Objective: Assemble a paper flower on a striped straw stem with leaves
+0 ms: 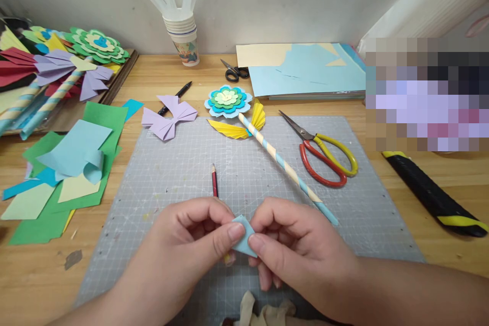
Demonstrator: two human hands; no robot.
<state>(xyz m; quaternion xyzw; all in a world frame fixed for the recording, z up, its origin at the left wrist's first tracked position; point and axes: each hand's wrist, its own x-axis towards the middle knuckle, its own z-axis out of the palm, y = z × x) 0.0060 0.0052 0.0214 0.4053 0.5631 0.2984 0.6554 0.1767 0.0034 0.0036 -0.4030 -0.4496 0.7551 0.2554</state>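
Taking the grey cutting mat [244, 173] on the wooden worktop [451, 244] as the landmark: far off its left edge, at the back, lies a heap of finished paper flowers and bows [64, 61], and nearer, just beside the mat's left edge, a loose pile of green, blue and pale yellow paper sheets [72, 173], one blue sheet curled at its corner. At the mat's upper left corner rests a lilac paper bow [168, 118], with a black pen [176, 97] lying behind it. Behind the mat, against the wall, stands a stack of paper cups [185, 38]. On the mat's middle lies a red pencil [214, 181], its tip pointing away. Over the mat's near edge the left hand [191, 244] is curled narrow, thumb and forefinger pinching the left side of a small folded light-blue paper piece [242, 237]; the right hand [294, 249] pinches its right side the same way, so the piece is held between both, just above the mat. At the mat's top edge sits a blue-green paper flower [228, 100] with a yellow pleated fan [244, 125] on a striped paper stick [286, 168] running down to the right. Right of the stick lie red-and-yellow scissors [324, 155]. Beyond the mat's right edge lies a black-and-yellow tool [435, 193].
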